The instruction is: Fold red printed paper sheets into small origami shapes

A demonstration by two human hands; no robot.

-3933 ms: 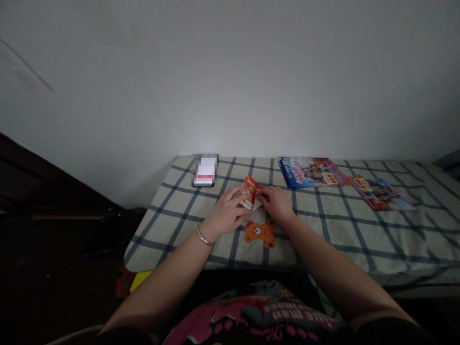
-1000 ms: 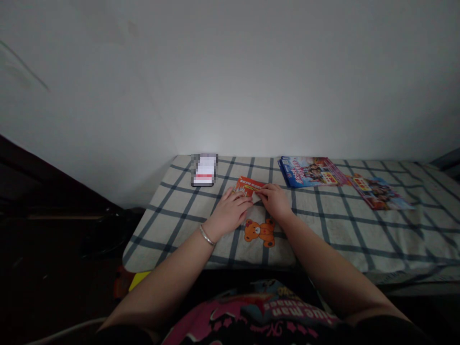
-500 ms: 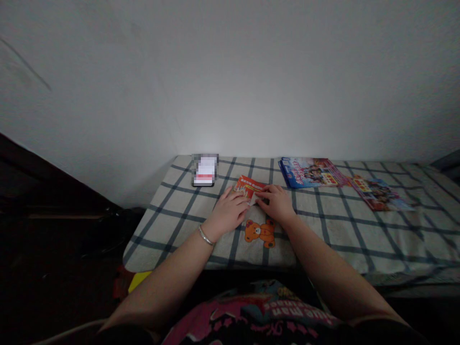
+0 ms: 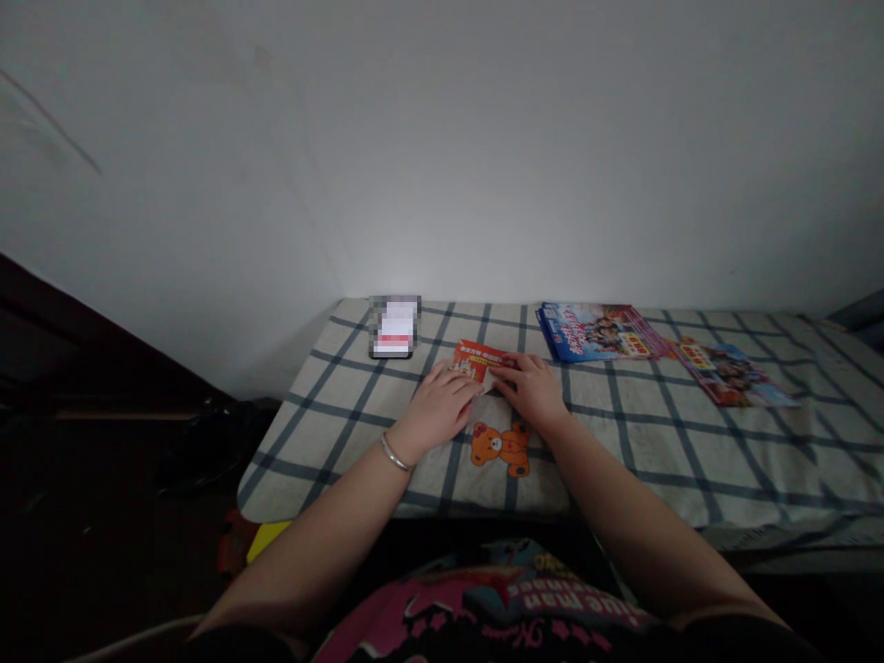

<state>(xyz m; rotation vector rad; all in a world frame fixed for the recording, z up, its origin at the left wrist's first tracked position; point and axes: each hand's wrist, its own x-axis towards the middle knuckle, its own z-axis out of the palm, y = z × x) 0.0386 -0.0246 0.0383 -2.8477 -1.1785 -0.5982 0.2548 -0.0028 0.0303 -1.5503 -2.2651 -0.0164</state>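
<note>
Resting close together on a folded red leaflet (image 4: 475, 359), the left hand (image 4: 442, 407) and right hand (image 4: 529, 391) lie nearly flat, fingertips almost meeting, neither clamped on it. The leaflet sits on a checked cloth (image 4: 691, 460), just above a printed orange teddy bear (image 4: 500, 449), with a blurred phone (image 4: 392, 327) to its left and colourful magazines (image 4: 599, 331) to its right.
</note>
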